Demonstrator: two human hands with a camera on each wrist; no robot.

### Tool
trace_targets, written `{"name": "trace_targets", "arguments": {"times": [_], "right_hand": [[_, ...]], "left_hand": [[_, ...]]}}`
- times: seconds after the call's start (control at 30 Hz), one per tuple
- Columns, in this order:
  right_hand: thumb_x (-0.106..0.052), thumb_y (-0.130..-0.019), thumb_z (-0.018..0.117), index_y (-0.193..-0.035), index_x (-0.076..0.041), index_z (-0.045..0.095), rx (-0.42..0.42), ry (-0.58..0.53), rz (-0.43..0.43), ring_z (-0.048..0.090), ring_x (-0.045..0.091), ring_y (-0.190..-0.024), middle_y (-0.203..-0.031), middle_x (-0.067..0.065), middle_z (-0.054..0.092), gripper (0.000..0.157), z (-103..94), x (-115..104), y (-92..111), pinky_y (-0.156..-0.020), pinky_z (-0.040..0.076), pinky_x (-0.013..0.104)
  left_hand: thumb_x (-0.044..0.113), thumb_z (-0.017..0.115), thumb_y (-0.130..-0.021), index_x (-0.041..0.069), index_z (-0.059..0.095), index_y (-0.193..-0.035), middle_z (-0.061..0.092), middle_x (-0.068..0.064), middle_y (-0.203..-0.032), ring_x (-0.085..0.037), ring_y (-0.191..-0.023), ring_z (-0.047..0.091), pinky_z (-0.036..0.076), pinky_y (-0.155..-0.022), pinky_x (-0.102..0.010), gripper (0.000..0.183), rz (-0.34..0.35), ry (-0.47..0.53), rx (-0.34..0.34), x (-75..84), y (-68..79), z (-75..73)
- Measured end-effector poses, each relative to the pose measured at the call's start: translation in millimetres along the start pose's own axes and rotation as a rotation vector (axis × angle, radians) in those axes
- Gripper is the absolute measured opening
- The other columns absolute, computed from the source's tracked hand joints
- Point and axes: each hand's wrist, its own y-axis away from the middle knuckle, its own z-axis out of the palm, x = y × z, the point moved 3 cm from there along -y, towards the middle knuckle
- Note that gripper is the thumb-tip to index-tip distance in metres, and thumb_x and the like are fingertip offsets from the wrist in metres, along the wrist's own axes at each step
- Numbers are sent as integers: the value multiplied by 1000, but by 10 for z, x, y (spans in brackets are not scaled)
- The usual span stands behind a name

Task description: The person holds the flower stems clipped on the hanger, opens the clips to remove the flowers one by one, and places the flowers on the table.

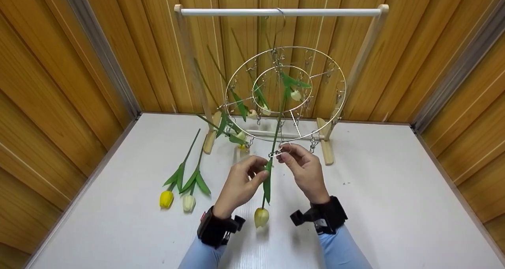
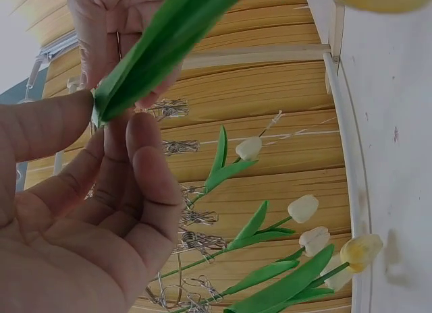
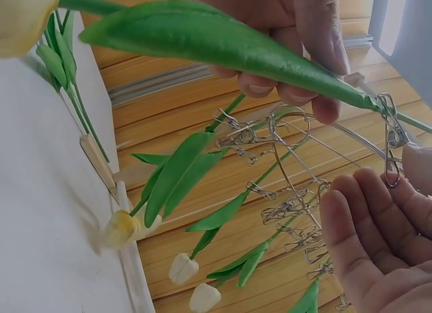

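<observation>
A pale yellow artificial tulip (image 1: 261, 217) hangs bloom down between the hands, its green stem running up past the wire ring. My left hand (image 1: 242, 184) pinches it near the base of its leaf (image 2: 158, 63), thumb on the near side. A small metal wire clip (image 3: 391, 134) sits at the stem just above that leaf. My right hand (image 1: 305, 172) pinches the clip between thumb and fingers. Whether the clip's jaws have closed on the stem I cannot tell. Above both hands hangs the round wire hanger (image 1: 344, 85), with several clips around it.
Several other tulips (image 2: 304, 208) hang bloom down from the hanger's left and middle. The hanger hooks onto a white rod (image 1: 221, 12) of a wooden-legged stand. A yellow tulip (image 1: 166, 199) and a white tulip (image 1: 189, 202) lie on the white table (image 1: 394, 206) at left.
</observation>
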Motion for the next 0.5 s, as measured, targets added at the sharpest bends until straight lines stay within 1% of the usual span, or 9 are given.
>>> {"name": "trace_targets", "arguments": {"times": [0.2,0.33,0.5], "right_hand": [[4,-100,61,-120,14,63,11,37,-12,71,13,-95,-107,33,66,23,3,-18,5,-88,57,28],[4,-100,62,-120,14,64,15,63,-20,71,13,-94,-106,31,68,22,2,-23,5,-87,57,27],[4,-99,63,-118,14,65,15,78,-30,70,12,-93,-105,30,68,22,5,-35,1,-85,57,26]], "left_hand": [[1,69,-94,0,71,-108,67,-6,-89,-13,-79,60,48,-71,-24,14,8,1,5,-1,-9,19],[0,69,-94,0,70,-105,66,-5,-89,-12,-78,60,48,-70,-23,11,6,11,15,3,-12,27],[-1,69,-94,0,69,-103,66,-7,-86,-14,-76,59,47,-69,-24,9,12,19,31,1,-11,42]]}}
